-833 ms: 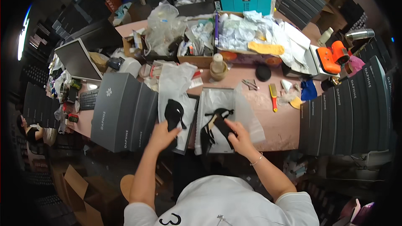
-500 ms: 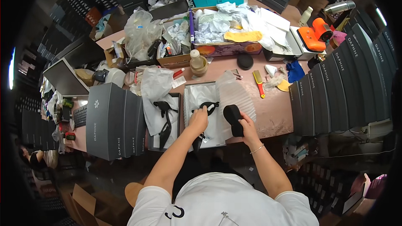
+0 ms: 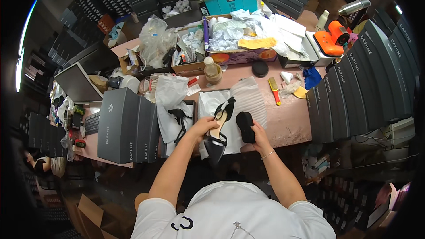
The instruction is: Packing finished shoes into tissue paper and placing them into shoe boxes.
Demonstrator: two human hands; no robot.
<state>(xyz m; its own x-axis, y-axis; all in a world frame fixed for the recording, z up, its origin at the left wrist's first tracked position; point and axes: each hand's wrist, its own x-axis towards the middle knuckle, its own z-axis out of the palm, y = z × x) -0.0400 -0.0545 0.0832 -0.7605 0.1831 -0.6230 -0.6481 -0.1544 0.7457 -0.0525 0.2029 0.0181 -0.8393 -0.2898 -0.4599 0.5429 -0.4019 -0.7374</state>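
I see sandal (image 3: 216, 136) over tissue paper (image 3: 209, 104), other sandal (image 3: 179, 115) in open box (image 3: 193, 109) to left; box stack (image 3: 126, 126) farther left, second stack (image 3: 358, 84) far right; bottle (image 3: 213, 73) behind on table (image 3: 287, 126).

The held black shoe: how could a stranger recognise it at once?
Start at the pink table; by its near edge is the left hand. It holds the strappy black shoe, beige insole showing, while the other shoe lies on paper.

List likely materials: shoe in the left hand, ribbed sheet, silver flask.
Shoe: leather or synthetic, can't tell; black toe has a smooth sheen.
Ribbed sheet: thin plastic or paper, matte; looks translucent, ridged.
Silver flask: likely metal, polished; bright highlight along its side.
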